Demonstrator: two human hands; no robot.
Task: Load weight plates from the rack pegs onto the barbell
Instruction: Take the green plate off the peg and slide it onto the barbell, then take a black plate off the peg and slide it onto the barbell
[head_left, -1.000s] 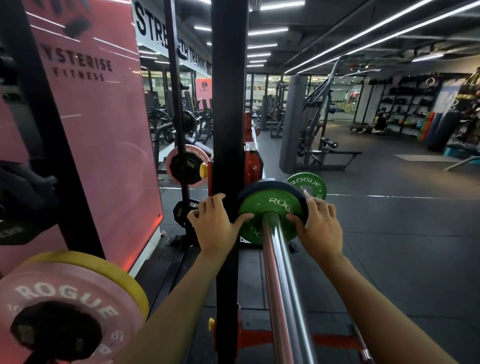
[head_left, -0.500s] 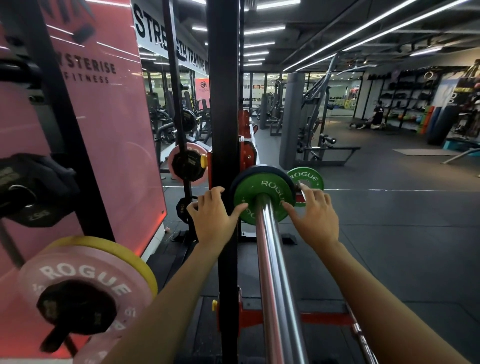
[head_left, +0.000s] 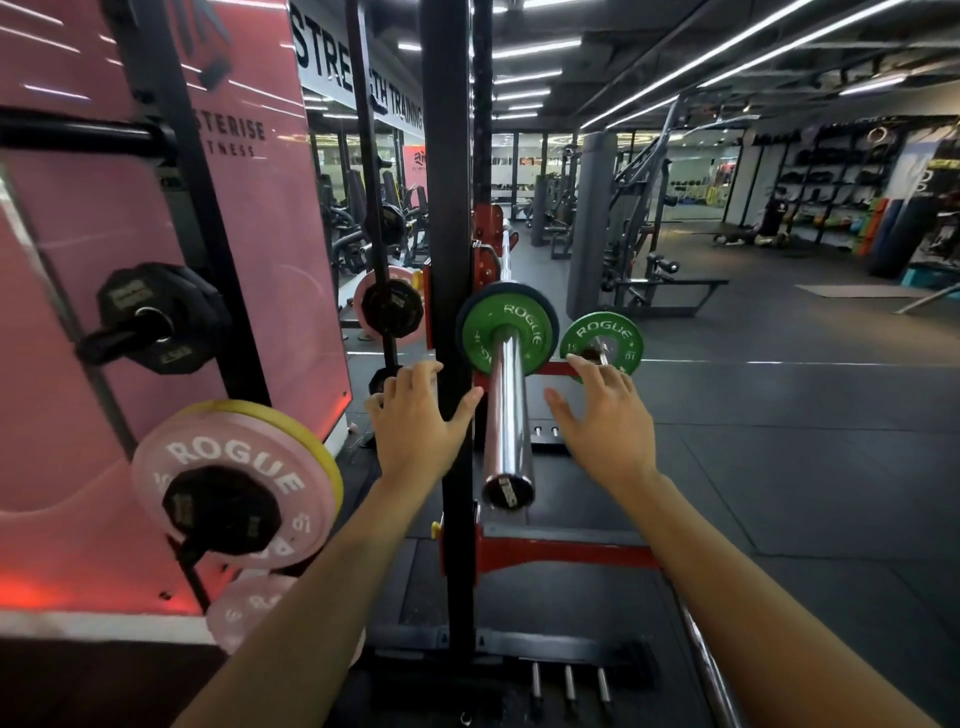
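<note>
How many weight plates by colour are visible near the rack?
Green: 2, one on the barbell sleeve, one on a peg to its right
Pink: 3
Yellow: 1, behind the near pink plate
Black: 4
Total: 10

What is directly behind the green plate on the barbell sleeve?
Behind the green plate on the barbell sleeve sits a larger dark plate; only its rim shows around the green one. Its face and the sleeve's inner end are covered.
</note>
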